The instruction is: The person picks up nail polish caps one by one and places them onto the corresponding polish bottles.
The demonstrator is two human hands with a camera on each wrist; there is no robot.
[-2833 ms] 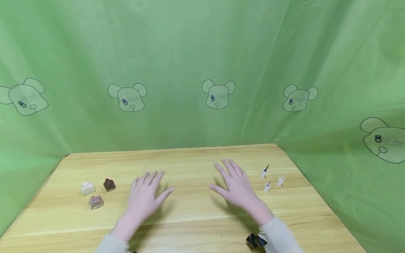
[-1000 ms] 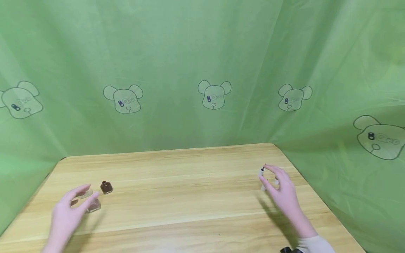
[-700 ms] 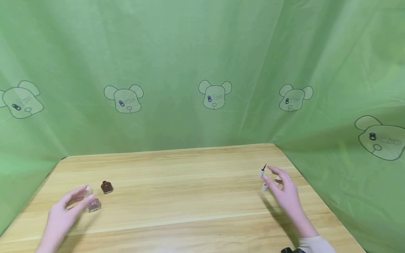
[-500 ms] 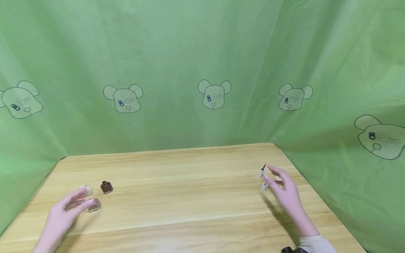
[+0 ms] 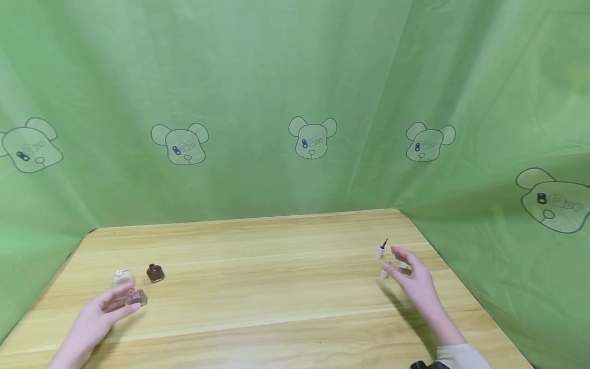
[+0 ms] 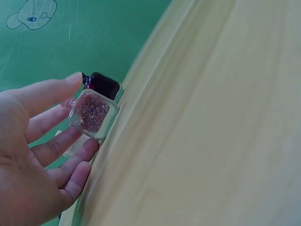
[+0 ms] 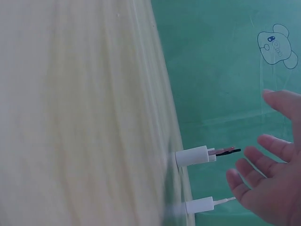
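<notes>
My left hand (image 5: 99, 315) reaches round the open pink glitter nail polish bottle (image 5: 137, 297), its thumb on the near side and fingers behind. In the left wrist view the glitter bottle (image 6: 91, 112) stands in front of the dark bottle, fingers spread beside its neck. My right hand (image 5: 417, 284) hovers by the upturned white nail polish caps with brushes: the dark-brushed cap (image 5: 380, 252), a nearer cap (image 5: 384, 273) partly behind the thumb, and a third cap (image 5: 402, 265) mostly hidden by fingers. In the right wrist view, relaxed fingers sit apart from the white cap (image 7: 193, 156).
A clear, whitish nail polish bottle (image 5: 123, 277) stands just behind the left hand, and a dark brown bottle (image 5: 155, 273) to its right. The wooden table (image 5: 258, 307) is bordered by a green curtain (image 5: 249, 184) at the back and sides.
Both hands have moved outward from mid-table, the left to the bottles, the right to the caps. Lately the left hand has shifted nearer, round the glitter bottle; the right has dropped slightly.
</notes>
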